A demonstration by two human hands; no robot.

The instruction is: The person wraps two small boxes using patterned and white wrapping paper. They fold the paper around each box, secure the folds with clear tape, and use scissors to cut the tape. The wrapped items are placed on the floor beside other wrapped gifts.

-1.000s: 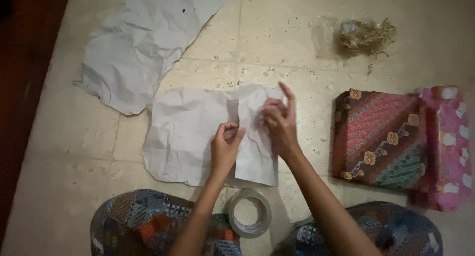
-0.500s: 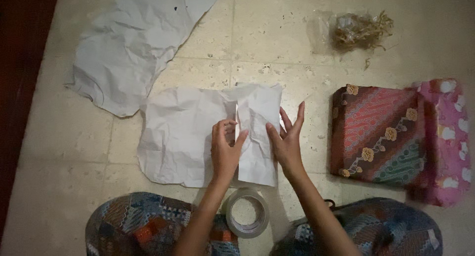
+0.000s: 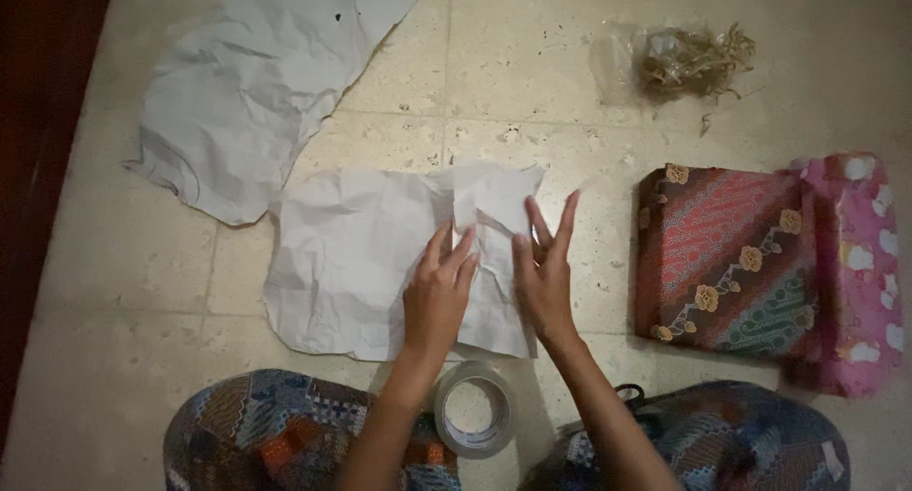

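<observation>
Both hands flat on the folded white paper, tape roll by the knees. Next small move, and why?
Probably keep the left hand pressing the folded flap of the crumpled white paper and send the right hand to the tape roll. The flap looks loose and untaped, and the roll lies just below the paper's near edge.

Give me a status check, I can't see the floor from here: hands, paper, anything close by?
Left hand and right hand flat on the crumpled white paper, fingers spread. Tape roll close, just below the paper's near edge. Patterned wrapped box apart, right.
</observation>
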